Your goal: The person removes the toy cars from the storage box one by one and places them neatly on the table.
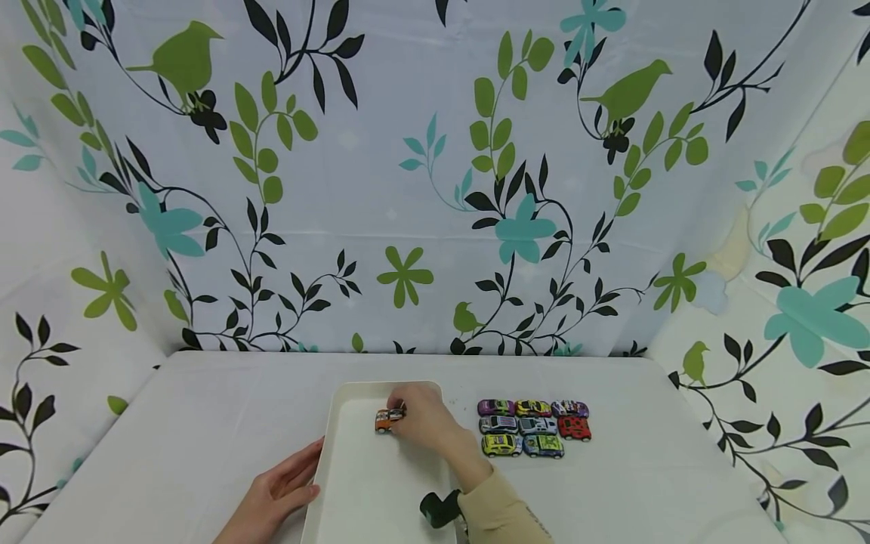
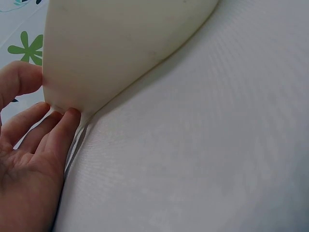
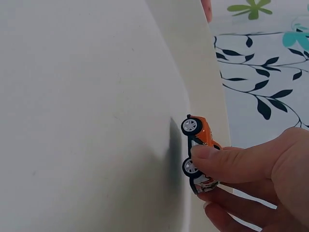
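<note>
Between thumb and fingers, my right hand (image 1: 427, 421) pinches an orange toy car (image 1: 384, 421) over the far part of a shallow white tray (image 1: 370, 483). In the right wrist view the car (image 3: 205, 129) shows its side with two silver-rimmed wheels, close to the tray's inner wall (image 3: 200, 63); the thumb covers its middle. My left hand (image 1: 277, 487) rests against the left side of the tray with its fingers extended. In the left wrist view its fingertips (image 2: 72, 113) touch the tray's outer wall (image 2: 111, 48).
Right of the tray, several small toy cars (image 1: 537, 425) stand close together in rows on the white table (image 1: 632, 483). A dark cylindrical object (image 1: 439, 510) sits by the right sleeve, over the tray's near right part. Behind the table hangs a patterned cloth (image 1: 340, 189).
</note>
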Tool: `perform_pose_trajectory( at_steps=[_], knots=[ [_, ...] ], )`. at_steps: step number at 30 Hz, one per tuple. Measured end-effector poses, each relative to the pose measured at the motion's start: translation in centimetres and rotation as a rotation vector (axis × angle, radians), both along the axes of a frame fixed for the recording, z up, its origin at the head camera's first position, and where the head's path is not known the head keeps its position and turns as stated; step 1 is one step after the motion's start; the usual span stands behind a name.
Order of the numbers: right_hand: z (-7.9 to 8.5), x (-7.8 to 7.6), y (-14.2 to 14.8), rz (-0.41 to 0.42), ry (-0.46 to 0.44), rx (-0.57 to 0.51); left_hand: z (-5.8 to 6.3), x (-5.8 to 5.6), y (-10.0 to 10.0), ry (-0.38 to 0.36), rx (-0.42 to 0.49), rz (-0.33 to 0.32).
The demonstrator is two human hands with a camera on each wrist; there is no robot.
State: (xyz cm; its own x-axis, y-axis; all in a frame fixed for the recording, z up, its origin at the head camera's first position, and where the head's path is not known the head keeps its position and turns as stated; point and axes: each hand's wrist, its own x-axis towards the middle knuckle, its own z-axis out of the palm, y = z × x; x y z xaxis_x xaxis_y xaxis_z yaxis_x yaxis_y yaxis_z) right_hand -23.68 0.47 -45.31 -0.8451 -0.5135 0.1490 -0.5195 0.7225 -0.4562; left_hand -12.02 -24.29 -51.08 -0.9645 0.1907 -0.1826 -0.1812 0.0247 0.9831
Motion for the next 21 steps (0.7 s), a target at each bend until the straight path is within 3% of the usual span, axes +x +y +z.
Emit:
perform_pose_trajectory(
  at_steps=[13, 21],
  knots=[
    [0.6, 0.3, 2.7, -0.045, -0.059, -0.12, 0.0, 0.0, -0.1, -0.002, -0.003, 0.008],
    [1.2, 0.5, 4.7, -0.024, -0.008, -0.167, -0.2, 0.0, -0.3, 0.061, 0.028, -0.039]
  ],
)
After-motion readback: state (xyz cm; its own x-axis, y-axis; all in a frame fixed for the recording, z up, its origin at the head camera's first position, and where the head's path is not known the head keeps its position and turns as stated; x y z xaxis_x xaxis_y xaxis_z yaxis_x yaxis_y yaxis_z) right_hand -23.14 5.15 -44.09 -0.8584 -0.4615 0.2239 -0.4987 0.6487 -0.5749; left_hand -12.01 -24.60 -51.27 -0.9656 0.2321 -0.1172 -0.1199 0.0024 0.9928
